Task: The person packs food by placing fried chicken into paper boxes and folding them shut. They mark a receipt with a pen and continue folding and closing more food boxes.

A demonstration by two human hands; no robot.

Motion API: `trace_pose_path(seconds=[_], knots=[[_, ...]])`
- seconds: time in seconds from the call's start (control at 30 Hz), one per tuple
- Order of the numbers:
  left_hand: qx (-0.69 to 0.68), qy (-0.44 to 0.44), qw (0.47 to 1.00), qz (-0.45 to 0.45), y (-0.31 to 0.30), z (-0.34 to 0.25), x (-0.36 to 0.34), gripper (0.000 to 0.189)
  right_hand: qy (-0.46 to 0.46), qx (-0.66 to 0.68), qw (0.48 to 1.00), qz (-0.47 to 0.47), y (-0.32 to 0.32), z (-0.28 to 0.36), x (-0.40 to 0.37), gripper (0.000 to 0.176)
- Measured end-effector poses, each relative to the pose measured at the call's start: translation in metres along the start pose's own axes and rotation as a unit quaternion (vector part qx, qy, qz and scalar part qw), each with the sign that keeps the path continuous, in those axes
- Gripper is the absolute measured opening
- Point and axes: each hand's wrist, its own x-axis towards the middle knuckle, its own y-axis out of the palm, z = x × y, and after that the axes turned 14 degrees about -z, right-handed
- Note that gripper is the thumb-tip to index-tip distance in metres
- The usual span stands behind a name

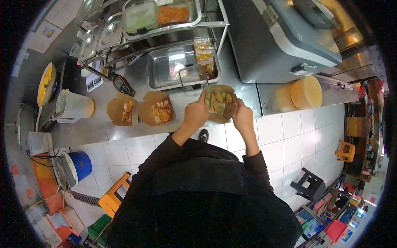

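Note:
A brown cardboard takeaway box (218, 118) with its flaps up stands at the counter's front edge, greenish and yellow-brown food inside. My left hand (196, 113) grips its left side, the index finger stretched along the flap. On the opposite side my right hand (243, 117) pinches the flap. Two more opened takeaway boxes, one in the middle (146, 113) and one farther left (115, 108), hold reddish-brown food pieces with a pale topping.
Behind the boxes sits a steel tray (154, 78) with packets, beneath a rack (215, 24) of food pans. A large grey cooler (264, 62) and a yellowish tub (307, 93) are to the right. Leftward stand a plastic jug (78, 106), a thermometer-like device (123, 86) and a pan (46, 84).

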Motion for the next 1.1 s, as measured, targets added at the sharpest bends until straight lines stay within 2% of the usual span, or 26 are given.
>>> trace_pose_path(seconds=[0.07,0.2,0.3,0.37,0.43,0.47,0.53,0.63,0.73,0.83,0.9,0.97,1.07,1.1], knots=[[0.001,0.007,1.000,0.019,0.000,0.006,-0.002,0.052,0.009,0.027,0.999,-0.022,-0.002,0.005,-0.006,0.024],[-0.033,0.036,0.998,-0.046,-0.006,0.003,-0.006,0.050,-0.007,0.020,0.999,-0.027,-0.006,0.008,-0.005,0.024],[-0.092,0.069,0.990,-0.087,-0.006,0.011,-0.010,0.050,0.006,0.063,0.994,-0.086,-0.009,0.020,-0.014,0.024],[-0.033,0.043,0.997,-0.059,-0.003,0.014,-0.002,0.051,0.000,0.056,0.993,-0.101,-0.005,0.017,-0.017,0.027],[-0.003,0.033,0.999,-0.023,0.003,0.022,-0.005,0.053,-0.014,0.015,0.999,-0.049,0.001,0.012,-0.027,0.027],[-0.033,0.036,0.998,-0.036,0.004,0.024,-0.009,0.054,-0.027,-0.003,0.999,-0.031,0.003,0.012,-0.023,0.027],[-0.090,0.048,0.993,-0.065,-0.018,0.014,-0.011,0.054,-0.009,0.000,0.998,-0.056,0.003,0.021,-0.022,0.026],[-0.034,0.059,0.998,-0.003,-0.011,0.023,-0.009,0.056,0.022,0.000,0.997,-0.074,-0.002,0.031,-0.032,0.024],[-0.102,0.098,0.989,-0.049,-0.018,0.024,-0.011,0.057,0.028,-0.007,0.996,-0.086,-0.002,0.033,-0.027,0.023],[-0.098,0.108,0.989,-0.031,-0.013,0.032,-0.007,0.058,0.053,-0.006,0.994,-0.091,0.001,0.029,-0.038,0.022],[-0.016,0.048,0.998,0.030,-0.008,0.028,-0.010,0.060,0.048,-0.008,0.996,-0.075,0.008,0.027,-0.038,0.021],[0.042,-0.011,0.994,0.103,-0.032,0.015,-0.008,0.063,0.049,-0.032,0.998,-0.038,0.008,0.030,-0.035,0.021],[-0.045,0.059,0.997,0.026,-0.103,0.015,-0.017,0.060,0.048,-0.049,0.998,0.002,0.011,0.040,-0.027,0.022],[-0.096,0.021,0.995,-0.012,-0.123,0.028,-0.021,0.050,0.041,-0.045,0.998,0.003,0.016,0.043,-0.024,0.022]])
